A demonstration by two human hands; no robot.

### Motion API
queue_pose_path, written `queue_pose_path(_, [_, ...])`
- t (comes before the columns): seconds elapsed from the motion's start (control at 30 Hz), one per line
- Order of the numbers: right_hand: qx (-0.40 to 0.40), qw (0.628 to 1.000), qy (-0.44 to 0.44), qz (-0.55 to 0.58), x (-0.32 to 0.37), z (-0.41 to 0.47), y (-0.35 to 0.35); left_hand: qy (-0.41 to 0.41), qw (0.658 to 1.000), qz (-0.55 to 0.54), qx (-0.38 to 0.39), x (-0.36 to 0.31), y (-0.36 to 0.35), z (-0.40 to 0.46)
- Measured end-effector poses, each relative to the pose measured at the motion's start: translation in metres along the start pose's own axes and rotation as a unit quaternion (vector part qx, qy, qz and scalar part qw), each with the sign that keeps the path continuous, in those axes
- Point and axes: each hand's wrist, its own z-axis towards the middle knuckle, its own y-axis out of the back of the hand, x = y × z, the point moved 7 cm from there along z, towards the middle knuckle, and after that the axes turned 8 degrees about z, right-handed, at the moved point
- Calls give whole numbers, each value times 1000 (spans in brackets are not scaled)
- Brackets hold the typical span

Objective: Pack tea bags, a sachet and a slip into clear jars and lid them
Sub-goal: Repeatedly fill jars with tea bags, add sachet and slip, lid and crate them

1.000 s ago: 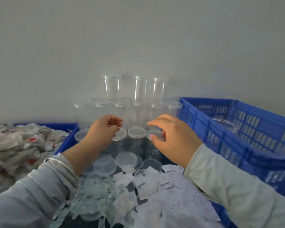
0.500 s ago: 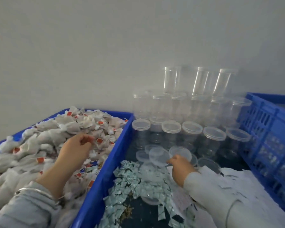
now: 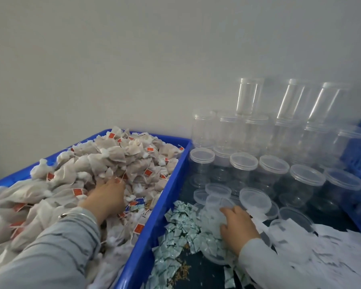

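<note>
The left hand [image 3: 107, 193] lay buried in the tea bags [image 3: 104, 161] heaped in the blue crate [image 3: 154, 217], fingers curled into the pile, probably gathering a clutch, though what they actually held I cannot tell. The right hand [image 3: 239, 226] rested on the sachets [image 3: 181, 228] with fingers bent, one clear jar [image 3: 218, 207] just beyond its fingertips. Paper slips [image 3: 325, 245] lay to its right; lidded jars [image 3: 273, 176] stood farther off, likely stock kept within reach.

Left hand [image 3: 107, 197] lay in tea bags [image 3: 104, 161] in blue crate [image 3: 154, 222]. Right hand [image 3: 238, 228] rested on sachets [image 3: 181, 226]; lidded jars [image 3: 267, 163] stacked behind; slips [image 3: 331, 247] right.
</note>
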Motion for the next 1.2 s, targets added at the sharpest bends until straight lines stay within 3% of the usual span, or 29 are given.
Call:
queue_pose_path(0.07, [1,1000,-3,-1,-2,0,0,15,1000,-2,3,1,-2,1])
queue_pose_path(0.17, [1,1000,-7,5,-7,2,4,84,992,-96,16,11,-1,1])
queue_pose_path(0.27, [-14,1000,-16,14,-14,4,10,91,988,-126,16,12,-1,1])
queue_pose_path(0.4, [-27,999,-30,18,-22,3,16,106,991,-88,0,17,2,3])
queue_pose_path(0.53, [-39,998,-24,51,-23,1,23,67,997,-37,30,10,3,5])
queue_pose_path(0.73, [-212,977,-24,-8,-23,44,106,45,989,-137,-29,6,20,5])
queue_pose_path(0.9, [-148,977,-100,-113,-40,100,122,34,982,-181,-36,4,14,8])
queue_pose_path(1.03, [-133,980,-145,-45,-56,121,116,29,983,-173,-50,0,15,8])
queue_pose_path(1.2, [-175,977,-119,-23,-57,123,113,7,984,-169,-50,-7,13,10])
